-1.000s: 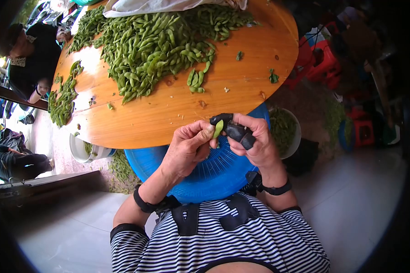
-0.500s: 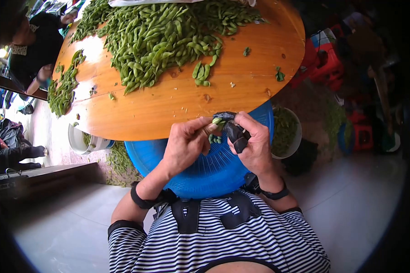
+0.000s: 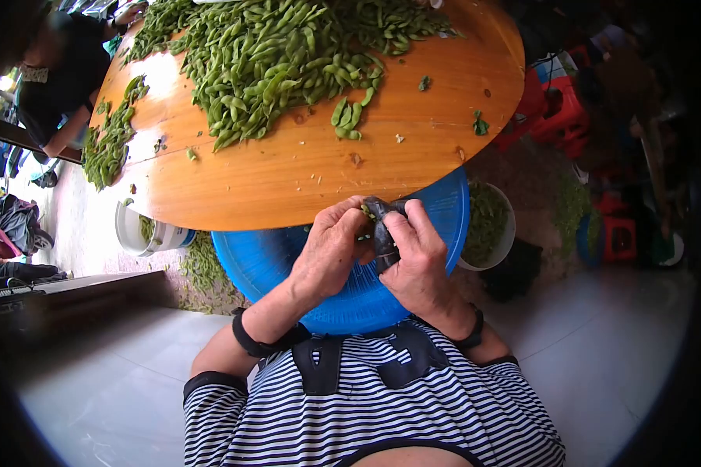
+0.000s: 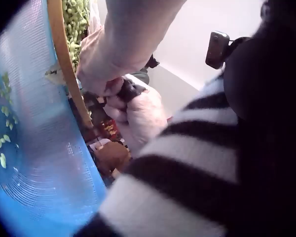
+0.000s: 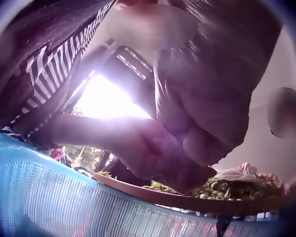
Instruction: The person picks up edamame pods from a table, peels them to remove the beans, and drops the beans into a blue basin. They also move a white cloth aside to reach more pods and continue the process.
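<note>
My left hand (image 3: 327, 249) and right hand (image 3: 420, 253) meet over a blue plastic basket (image 3: 343, 315), close to the table's edge. Between the fingertips a small green part of a soybean pod (image 3: 366, 210) shows; most of it is hidden. The left thumb and fingers pinch the pod from one side. On the right hand, black wrapping (image 3: 383, 233) covers some of the fingers, which curl in against the pod. In the left wrist view, loose shelled beans (image 4: 1, 143) lie inside the basket.
A large heap of soybean pods (image 3: 273, 70) covers the far part of the wooden table (image 3: 265, 187), with a smaller pile (image 3: 113, 140) at left. White buckets (image 3: 135, 233) with pods stand on either side below. Another person (image 3: 66, 74) is at the table's left.
The pod, earlier plainly visible between the fingertips, is now mostly covered. My right hand has turned and its fingers have closed in nearer the left hand.
</note>
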